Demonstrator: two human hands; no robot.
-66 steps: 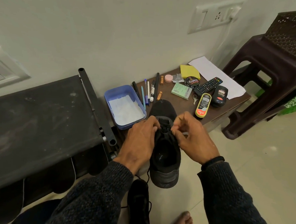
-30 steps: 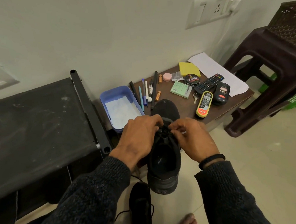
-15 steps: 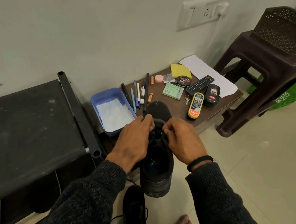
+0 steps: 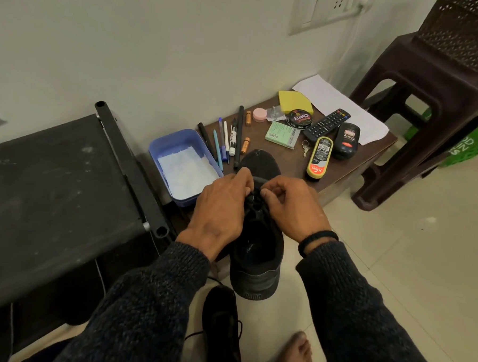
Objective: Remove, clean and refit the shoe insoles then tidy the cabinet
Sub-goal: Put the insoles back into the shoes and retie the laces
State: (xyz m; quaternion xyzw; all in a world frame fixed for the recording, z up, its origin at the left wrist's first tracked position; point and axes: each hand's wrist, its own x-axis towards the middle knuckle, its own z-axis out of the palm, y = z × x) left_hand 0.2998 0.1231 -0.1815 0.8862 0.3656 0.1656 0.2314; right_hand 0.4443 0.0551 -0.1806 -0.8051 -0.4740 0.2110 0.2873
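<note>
My black shoe (image 4: 256,253) rests toe-far on the low table's (image 4: 340,172) near edge, heel overhanging; its mate (image 4: 221,318) lies on the floor nearer me.

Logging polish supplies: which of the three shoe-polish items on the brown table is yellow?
The long oval Kiwi polish applicator with the yellow body, beside the keys. The Cherry polish tin is round and black; the black sponge applicator is dark too.

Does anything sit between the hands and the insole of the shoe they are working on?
Yes, the laces. Both the left hand and the right hand pinch them over the shoe, across the front of its opening. Behind them the opening is free, but too dark to tell the insole inside.
</note>
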